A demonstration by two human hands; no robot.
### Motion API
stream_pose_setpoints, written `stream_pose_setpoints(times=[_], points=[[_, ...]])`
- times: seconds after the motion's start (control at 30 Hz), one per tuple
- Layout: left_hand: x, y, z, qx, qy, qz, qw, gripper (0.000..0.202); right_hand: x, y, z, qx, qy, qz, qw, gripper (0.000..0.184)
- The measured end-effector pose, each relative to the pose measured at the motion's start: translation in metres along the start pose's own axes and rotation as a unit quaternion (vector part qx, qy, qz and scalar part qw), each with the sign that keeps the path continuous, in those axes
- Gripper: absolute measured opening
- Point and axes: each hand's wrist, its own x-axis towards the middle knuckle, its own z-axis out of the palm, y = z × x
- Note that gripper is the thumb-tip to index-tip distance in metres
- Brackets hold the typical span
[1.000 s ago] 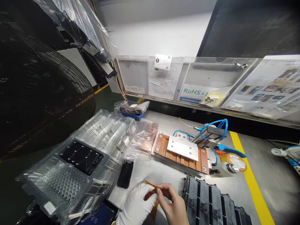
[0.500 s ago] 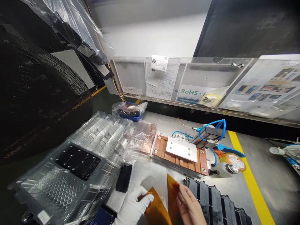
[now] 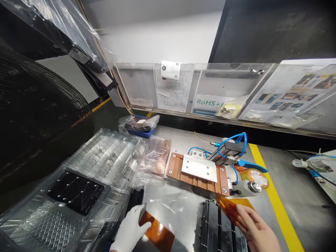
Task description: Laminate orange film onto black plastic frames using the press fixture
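A glossy amber film strip (image 3: 156,231) (polyimide, by the look) is pinched in the white-gloved left hand (image 3: 129,229), well apart from a second amber piece (image 3: 232,205) in the bare right hand (image 3: 254,225).

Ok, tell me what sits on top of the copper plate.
A white plate lies across the middle of the copper plate; the copper beneath the white plate is covered and cannot be seen.

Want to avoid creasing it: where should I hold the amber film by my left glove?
Probably by its edge, from the near side, as the white-gloved left hand does now: pinch the amber film flat between fingers and thumb. It looks thin and flexible, and that edge faces you, clear of the black ribbed rack.
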Motion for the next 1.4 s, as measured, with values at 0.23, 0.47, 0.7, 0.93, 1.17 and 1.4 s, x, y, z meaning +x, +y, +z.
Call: stream_pose_setpoints(times=[0.23,0.47,0.7,0.93,1.17,1.4], points=[[0.018,0.128,-0.025,-0.117,-0.178,0.157,0.964,0.026,-0.005,0.011,0.047,-0.238,-0.321,-0.025,0.916,0.031],[0.035,0.170,-0.021,0.037,-0.205,0.266,0.941,0.024,-0.001,0.011,0.060,-0.235,-0.363,0.025,0.901,0.033],[0.062,0.167,-0.017,0.020,-0.150,0.166,0.974,0.014,0.023,0.007,0.026,-0.199,-0.370,0.041,0.907,0.046],[0.100,0.172,-0.010,-0.170,-0.177,0.044,0.968,0.020,0.054,0.010,0.004,-0.047,-0.155,0.078,0.984,0.046],[0.135,0.185,0.006,-0.134,-0.187,0.047,0.972,0.022,0.090,-0.010,0.012,-0.153,-0.150,-0.002,0.977,0.043],[0.177,0.184,0.028,-0.067,-0.163,0.060,0.983,0.024,0.140,-0.023,0.026,-0.231,-0.127,0.006,0.965,0.046]])
